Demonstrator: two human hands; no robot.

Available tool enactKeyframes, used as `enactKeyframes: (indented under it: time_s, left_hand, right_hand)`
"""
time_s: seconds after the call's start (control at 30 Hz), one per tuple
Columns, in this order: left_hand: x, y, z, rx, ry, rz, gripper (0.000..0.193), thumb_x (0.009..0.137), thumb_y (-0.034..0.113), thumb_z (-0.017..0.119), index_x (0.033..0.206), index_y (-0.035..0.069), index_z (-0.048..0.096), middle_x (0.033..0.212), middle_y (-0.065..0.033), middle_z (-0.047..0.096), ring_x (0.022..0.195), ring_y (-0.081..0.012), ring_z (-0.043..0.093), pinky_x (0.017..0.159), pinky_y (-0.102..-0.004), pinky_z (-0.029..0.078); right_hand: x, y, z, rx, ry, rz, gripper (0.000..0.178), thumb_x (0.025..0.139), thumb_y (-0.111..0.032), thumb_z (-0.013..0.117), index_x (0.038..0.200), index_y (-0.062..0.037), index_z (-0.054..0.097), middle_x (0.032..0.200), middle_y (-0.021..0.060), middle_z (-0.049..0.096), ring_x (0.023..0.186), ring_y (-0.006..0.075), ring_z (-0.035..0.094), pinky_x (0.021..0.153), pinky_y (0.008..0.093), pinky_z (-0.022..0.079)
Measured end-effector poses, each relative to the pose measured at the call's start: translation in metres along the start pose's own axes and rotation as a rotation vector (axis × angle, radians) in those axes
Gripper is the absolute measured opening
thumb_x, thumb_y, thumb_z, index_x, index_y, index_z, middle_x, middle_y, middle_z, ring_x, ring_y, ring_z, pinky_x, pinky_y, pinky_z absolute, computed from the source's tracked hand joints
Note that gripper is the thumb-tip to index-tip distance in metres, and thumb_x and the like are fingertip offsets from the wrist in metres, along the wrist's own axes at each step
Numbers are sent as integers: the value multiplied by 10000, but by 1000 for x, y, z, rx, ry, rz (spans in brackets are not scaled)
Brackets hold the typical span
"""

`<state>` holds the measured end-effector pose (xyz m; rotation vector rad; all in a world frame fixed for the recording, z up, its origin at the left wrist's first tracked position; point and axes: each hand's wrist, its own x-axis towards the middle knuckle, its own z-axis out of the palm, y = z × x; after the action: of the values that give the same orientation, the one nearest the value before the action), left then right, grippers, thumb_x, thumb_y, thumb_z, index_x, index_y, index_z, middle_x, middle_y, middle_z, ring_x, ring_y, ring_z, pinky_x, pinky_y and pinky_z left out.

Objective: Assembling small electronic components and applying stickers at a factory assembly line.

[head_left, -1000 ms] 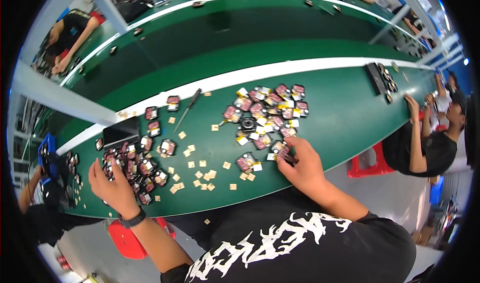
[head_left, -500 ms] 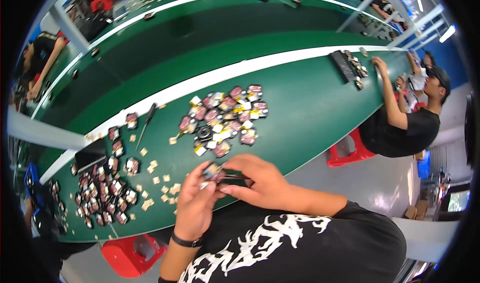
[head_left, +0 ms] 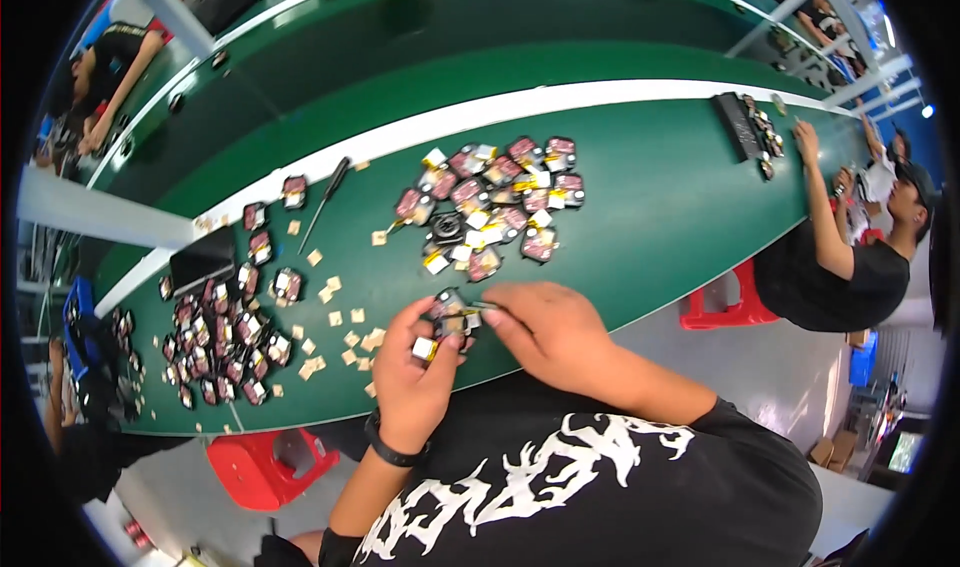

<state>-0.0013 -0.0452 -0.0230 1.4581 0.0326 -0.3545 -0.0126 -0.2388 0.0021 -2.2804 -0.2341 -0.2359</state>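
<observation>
Circuit module [head_left: 451,307] is up off the table, at the near edge, pinched between the thumb and fingers of the left hand [head_left: 412,382]. The right hand [head_left: 548,329] comes at it from the right, thumb and forefinger pressed together on a thin grey tool [head_left: 482,306], maybe tweezers; too small and covered for me to be sure, and I can't tell if its tip touches the board. As for handling, I'd guess it's really light, since fingertips alone hold it up. Dark casing looks stiff, probably hard plastic and a bit slick, so I'd grip it by the outer edges, thumb on one side and fingers on the other, like the left hand roughly does. I'd keep off the board face; small parts there are probably easy to scrape. Watch the white-and-yellow piece [head_left: 425,349] by the left thumb too: it looks like a dangly bit, likely the weakest spot, so don't lift by it. More of the same sit in a loose cluster [head_left: 469,196] on the far side and a tighter heap [head_left: 222,339] to the left, with little tan squares [head_left: 335,318] scattered between and a screwdriver [head_left: 326,201] lying farther back.
</observation>
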Motion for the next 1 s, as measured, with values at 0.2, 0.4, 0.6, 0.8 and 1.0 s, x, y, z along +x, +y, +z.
enactKeyframes:
  time_s: [0.2, 0.4, 0.6, 0.8, 1.0]
  left_hand:
    - [2, -5, -8, 17, 62, -7, 318, 970, -59, 609, 1279, -40, 539, 1111, -117, 679, 894, -154, 714, 710, -236, 566]
    - [0, -14, -9, -35, 114, 47, 315, 954, -39, 650, 1265, -43, 602, 1048, -69, 694, 829, -65, 651, 665, -198, 520]
    - [1, -13, -18, 32, 32, 17, 278, 968, -42, 631, 1244, -53, 601, 1125, -105, 684, 903, -141, 710, 716, -229, 570]
    - [2, 4, -21, -196, -33, -112, 424, 961, -46, 631, 1370, -21, 520, 1070, -108, 691, 852, -128, 706, 662, -236, 539]
    - [-2, -9, -14, -128, 29, 44, 546, 948, -57, 619, 1455, -8, 420, 1058, -102, 695, 801, -104, 678, 673, -221, 519]
  right_hand:
    - [7, -3, 4, -121, -97, -82, 93, 936, -143, 668, 954, -80, 602, 767, 73, 621, 711, 303, 614, 602, 440, 504]
    - [5, -10, 11, -289, -159, -76, 121, 881, -124, 733, 942, -87, 635, 761, 69, 637, 681, 293, 615, 590, 429, 506]
    - [4, -6, 16, -245, -184, -64, 120, 881, -119, 732, 943, -81, 637, 745, 89, 644, 679, 319, 625, 595, 445, 504]
    - [9, -9, 9, 482, -348, 466, 224, 911, -213, 745, 997, -31, 647, 683, 52, 588, 619, 182, 551, 554, 341, 451]
    - [40, -24, 9, 293, -328, 180, 311, 846, -172, 820, 1096, -37, 696, 682, 33, 549, 600, 72, 511, 541, 253, 394]
